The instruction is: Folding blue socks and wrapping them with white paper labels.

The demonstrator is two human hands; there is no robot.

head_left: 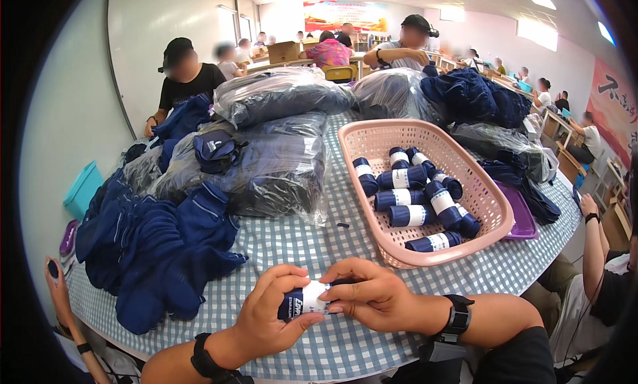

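Observation:
Near the front edge of the table, my left hand (264, 314) and my right hand (380, 296) grip a small navy cloth roll (311, 296) wrapped in a white printed band. It lies sideways, with my left fingers round one end and my right fingers pinching the other. Beyond my hands stands a pink plastic basket (485, 192) holding several similar navy rolls (409, 216) with white bands. To the left of my hands, a loose heap of navy garments (156, 244) with pale stitching lies on the table.
Clear plastic bags of dark clothing (279, 165) are stacked behind the heap. More navy garments (475, 95) lie at the far right. A purple tray (518, 211) sits beside the basket on the checked tablecloth (286, 234). Other people sit around the table.

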